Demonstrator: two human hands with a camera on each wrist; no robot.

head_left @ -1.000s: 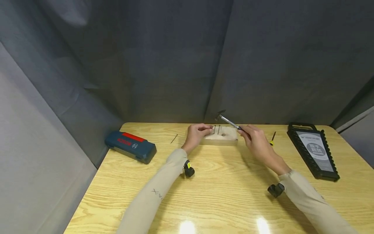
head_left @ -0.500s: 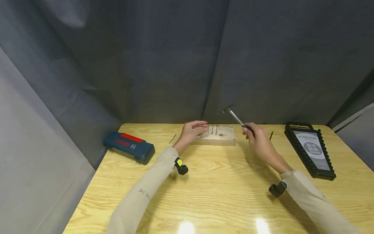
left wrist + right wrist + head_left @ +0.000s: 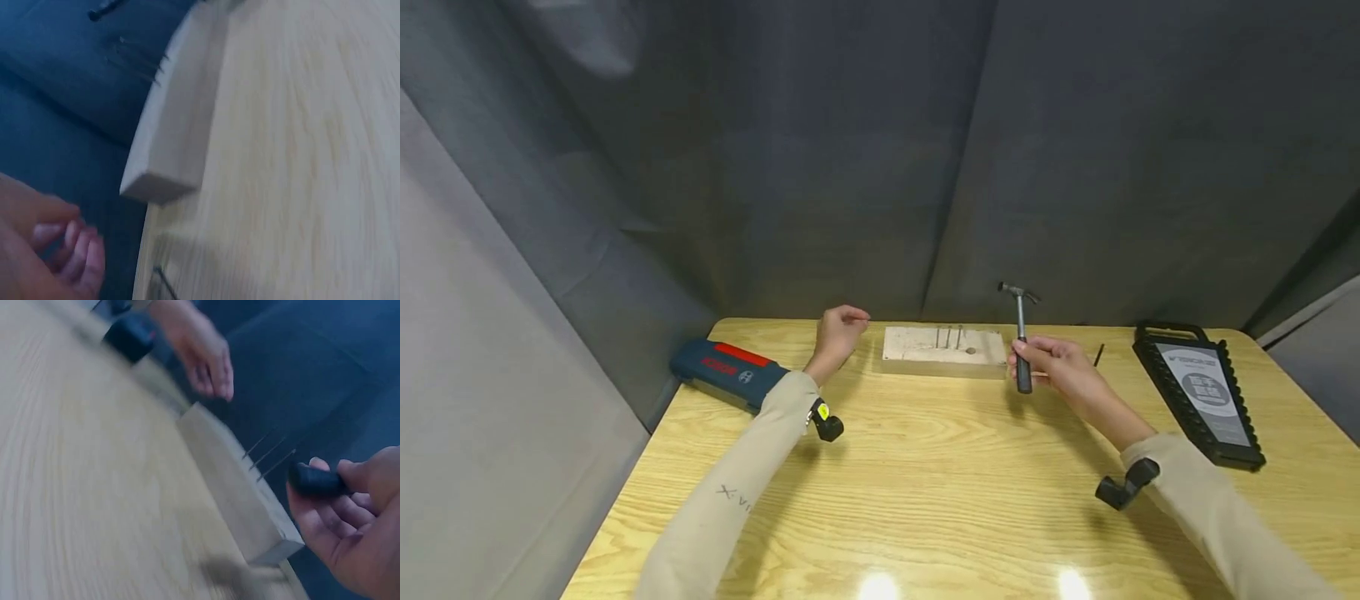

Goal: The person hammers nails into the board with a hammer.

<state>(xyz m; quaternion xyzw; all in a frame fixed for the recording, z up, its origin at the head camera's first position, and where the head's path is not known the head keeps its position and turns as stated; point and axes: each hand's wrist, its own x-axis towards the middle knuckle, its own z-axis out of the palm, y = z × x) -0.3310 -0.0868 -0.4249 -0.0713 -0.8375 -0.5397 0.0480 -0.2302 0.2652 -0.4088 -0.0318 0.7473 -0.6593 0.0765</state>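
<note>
My right hand (image 3: 1056, 367) grips a claw hammer (image 3: 1021, 321) by its black handle, its head pointing up, just beyond the right end of a wooden block (image 3: 913, 354). In the right wrist view the hammer's handle end (image 3: 315, 480) shows between thumb and fingers. Three nails (image 3: 269, 464) stand upright in the block, near a dark round spot. To the left of the block, my left hand (image 3: 835, 337) hovers with fingers loosely bent and holds nothing. A loose nail (image 3: 164, 281) lies on the table below it in the left wrist view.
A blue and red Bosch case (image 3: 730, 372) lies beside my left forearm. At the right lies a black wrench rack (image 3: 1206, 396) with a pale label. A thin dark shaft (image 3: 1099, 354) shows behind my right hand. Grey curtain (image 3: 850, 167) hangs behind the table (image 3: 925, 475).
My left hand has let go of the third nail and moved left, away from the block. The hammer has swung from tilted to upright in my right hand.
</note>
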